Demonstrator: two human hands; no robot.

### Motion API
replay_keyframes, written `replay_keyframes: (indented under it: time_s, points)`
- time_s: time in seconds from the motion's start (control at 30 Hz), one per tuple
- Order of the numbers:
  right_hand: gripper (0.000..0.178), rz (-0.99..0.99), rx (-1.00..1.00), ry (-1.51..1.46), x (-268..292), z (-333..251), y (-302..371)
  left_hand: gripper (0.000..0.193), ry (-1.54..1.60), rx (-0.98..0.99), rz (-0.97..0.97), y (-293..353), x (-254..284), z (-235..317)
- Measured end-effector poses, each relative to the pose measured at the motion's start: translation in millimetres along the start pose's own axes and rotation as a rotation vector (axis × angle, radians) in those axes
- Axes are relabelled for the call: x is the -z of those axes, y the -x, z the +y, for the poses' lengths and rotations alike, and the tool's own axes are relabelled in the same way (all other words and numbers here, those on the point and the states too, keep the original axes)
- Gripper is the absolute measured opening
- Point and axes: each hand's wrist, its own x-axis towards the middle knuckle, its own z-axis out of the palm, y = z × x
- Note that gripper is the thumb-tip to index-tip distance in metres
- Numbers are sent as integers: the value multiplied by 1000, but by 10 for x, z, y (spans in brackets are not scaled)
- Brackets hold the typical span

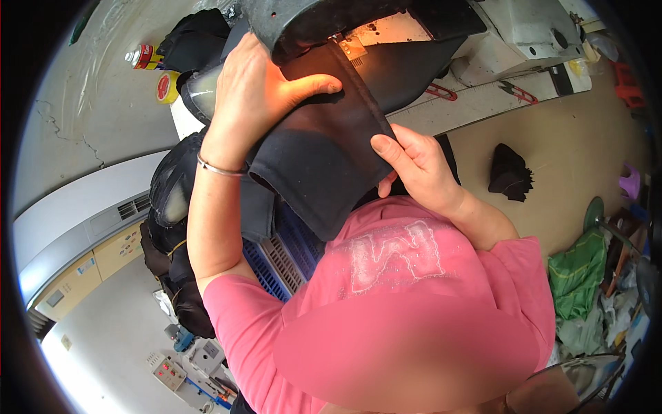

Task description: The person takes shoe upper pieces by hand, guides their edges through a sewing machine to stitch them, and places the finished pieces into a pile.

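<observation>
A dark navy cloth piece point(317, 162) with a seam along its right edge runs from the sewing machine's point(303, 24) lit needle area point(353, 48) down toward my chest. My left hand point(258, 86) lies on its upper left part, thumb stretched out over the cloth. The machine head partly hides the other fingers of that hand. At the cloth's right edge, my right hand point(420, 162) pinches the seam between thumb and fingers. The cloth's near end hangs loose, its left side folded over.
Two pairs of red-handled thread snips point(441, 92) lie on the machine table point(476, 103), which has a ruler edge. A spray can point(143, 57) and yellow tape roll point(166, 87) stand at the left. Dark garment bundles point(176, 183) hang there. A blue crate point(293, 241) is below; dark scrap point(510, 172) lies on the floor.
</observation>
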Motion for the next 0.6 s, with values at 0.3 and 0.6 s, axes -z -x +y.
replay_keyframes:
  time_s: [0.3,0.6]
  points:
    - [50,-72,-342,-384,-96,-139,-190,62,51,-80,-88,-205,9,-568]
    - [45,81,-103,315,-3,-370,-86,45,106,-46,-228,-400,-11,-715]
